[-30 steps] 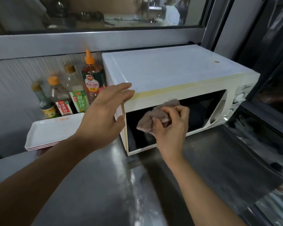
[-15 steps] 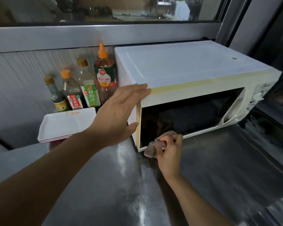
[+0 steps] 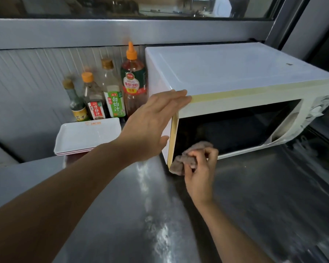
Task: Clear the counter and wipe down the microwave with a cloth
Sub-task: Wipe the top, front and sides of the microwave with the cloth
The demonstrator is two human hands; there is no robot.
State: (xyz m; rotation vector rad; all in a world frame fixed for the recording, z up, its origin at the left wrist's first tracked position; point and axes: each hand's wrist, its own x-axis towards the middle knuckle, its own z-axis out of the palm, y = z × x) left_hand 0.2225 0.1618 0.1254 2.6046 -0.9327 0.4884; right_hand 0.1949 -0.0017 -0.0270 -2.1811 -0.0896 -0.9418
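Note:
A white microwave (image 3: 235,73) with a dark glass door stands on the steel counter (image 3: 122,215). My left hand (image 3: 150,124) lies flat with straight fingers on the microwave's upper left front corner. My right hand (image 3: 201,173) grips a crumpled brownish cloth (image 3: 180,160) and presses it on the door's lower left corner, where the door meets the counter.
Several sauce bottles (image 3: 112,93) stand against the ribbed back wall, left of the microwave. A stack of white rectangular trays (image 3: 84,137) lies in front of them. A window ledge runs above. A dark glass panel closes off the right side.
My right hand has carried the cloth from the middle of the door down to its lower left corner. The left hand has stayed on the top corner.

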